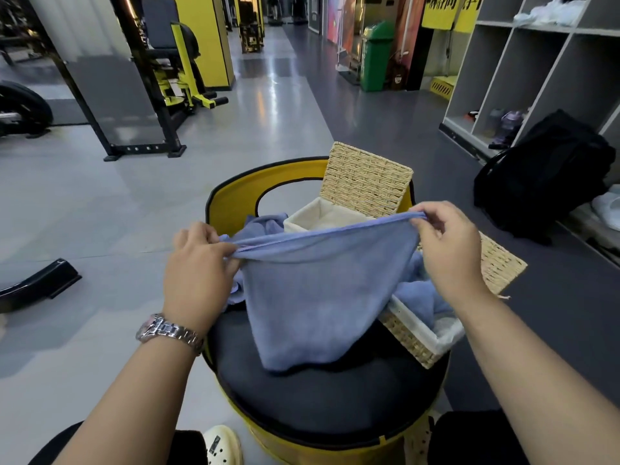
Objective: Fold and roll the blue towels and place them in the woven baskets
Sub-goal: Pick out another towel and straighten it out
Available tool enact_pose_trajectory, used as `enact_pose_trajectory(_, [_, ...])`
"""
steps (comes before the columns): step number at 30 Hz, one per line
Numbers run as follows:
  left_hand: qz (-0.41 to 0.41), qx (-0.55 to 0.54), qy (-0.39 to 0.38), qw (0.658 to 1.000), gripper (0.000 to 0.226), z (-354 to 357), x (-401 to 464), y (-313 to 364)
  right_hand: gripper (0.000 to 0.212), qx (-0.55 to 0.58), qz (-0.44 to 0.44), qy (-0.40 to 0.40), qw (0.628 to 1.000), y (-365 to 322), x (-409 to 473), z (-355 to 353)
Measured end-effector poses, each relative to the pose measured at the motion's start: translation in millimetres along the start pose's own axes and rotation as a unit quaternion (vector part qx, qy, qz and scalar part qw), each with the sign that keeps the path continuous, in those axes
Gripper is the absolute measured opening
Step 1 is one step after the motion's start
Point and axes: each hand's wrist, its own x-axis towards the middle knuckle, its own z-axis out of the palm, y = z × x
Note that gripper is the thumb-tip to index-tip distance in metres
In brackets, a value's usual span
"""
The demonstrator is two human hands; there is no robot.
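A blue towel (312,297) hangs stretched between my hands above a round yellow seat with a dark cushion (318,397). My left hand (198,263) pinches its top left corner and my right hand (449,243) pinches the top right corner. The towel's lower edge touches the cushion. Behind it stands a woven basket (322,218) with a white lining and its lid (365,179) raised. A second woven basket (416,340) sits at the right, tilted, with another blue towel (419,297) in it. More blue cloth (265,223) lies behind my left hand.
A black bag (550,169) leans on grey cubby shelves (536,62) at the right. Yellow and black gym machines (174,72) stand far left, with a green bin (377,55) down the aisle. Grey floor surrounds the seat. A pale clog (223,444) shows at the bottom.
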Motion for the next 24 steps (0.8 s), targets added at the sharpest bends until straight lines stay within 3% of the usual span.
enact_pose_trajectory(3, [-0.098, -0.005, 0.001, 0.995, 0.013, -6.0, 1.2, 2.5, 0.016, -0.043, -0.045, 0.008, 0.998, -3.8, -0.7, 5.4])
enact_pose_trajectory(7, [-0.098, -0.042, -0.05, 0.993, 0.024, -1.9, 1.5, 8.5, 0.014, -0.015, -0.009, -0.009, 1.0, 2.8, -2.3, 11.3])
enact_pose_trajectory(11, [-0.165, -0.135, -0.011, 0.977, 0.033, -7.0, 3.6, 13.7, 0.015, 0.033, 0.037, -0.001, 0.999, 6.2, 0.0, 10.3])
enact_pose_trajectory(13, [-0.193, -0.17, -0.014, 0.966, 0.026, -11.6, 6.0, 13.9, 0.015, 0.051, 0.06, -0.006, 0.997, 6.3, -0.4, 9.9])
enact_pose_trajectory(15, [-0.201, -0.205, -0.041, 0.957, 0.011, -9.4, 6.2, 15.2, 0.014, 0.074, 0.08, -0.016, 0.994, 4.2, -1.7, 9.8])
enact_pose_trajectory(17, [-0.198, -0.237, -0.056, 0.949, 0.013, -5.8, 4.3, 15.0, 0.017, 0.089, 0.074, -0.02, 0.993, 1.1, -2.2, 11.0])
enact_pose_trajectory(21, [-0.187, -0.294, 0.032, 0.937, 0.007, -15.1, 8.7, 18.3, 0.024, 0.128, 0.05, 0.007, 0.99, -6.7, 0.0, 9.5])
enact_pose_trajectory(24, [-0.188, -0.307, 0.035, 0.932, 0.03, -20.0, 12.3, 17.5, 0.03, 0.124, 0.046, 0.022, 0.991, -6.8, 3.1, 9.9])
